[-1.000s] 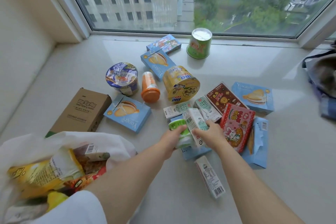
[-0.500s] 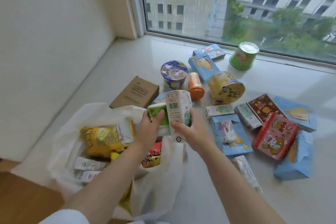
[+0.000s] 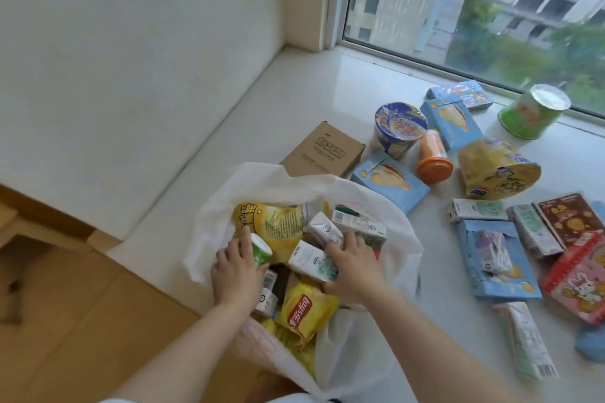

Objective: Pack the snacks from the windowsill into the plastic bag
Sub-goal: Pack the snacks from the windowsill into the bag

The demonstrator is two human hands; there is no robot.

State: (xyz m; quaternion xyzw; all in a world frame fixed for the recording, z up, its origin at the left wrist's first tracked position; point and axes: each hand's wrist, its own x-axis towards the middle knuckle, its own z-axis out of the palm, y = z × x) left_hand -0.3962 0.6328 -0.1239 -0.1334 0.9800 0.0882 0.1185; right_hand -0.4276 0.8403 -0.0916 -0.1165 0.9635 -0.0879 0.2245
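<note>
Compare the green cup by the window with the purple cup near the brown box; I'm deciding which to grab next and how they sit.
1. Colour: the green cup is green with a plain white lid; the purple cup has a blue-purple printed lid.
2. Pose: the green cup leans, lid tipped toward the window; the purple cup stands upright.
3. Place: the green cup sits apart by the window frame; the purple cup stands among boxes, nearer the bag.

Both are sealed round cups on the windowsill.

Person, head-camera view, lower half of frame.
- Left hand (image 3: 236, 267): bare; no ring, watch or glove visible.
- Right hand (image 3: 352, 267): bare, likewise unadorned.
- Forearms: bare along their whole visible length, entering from the bottom edge.
- Clothing: white fabric at the bottom edge, lower left and bottom centre; garment type cannot be told.
</note>
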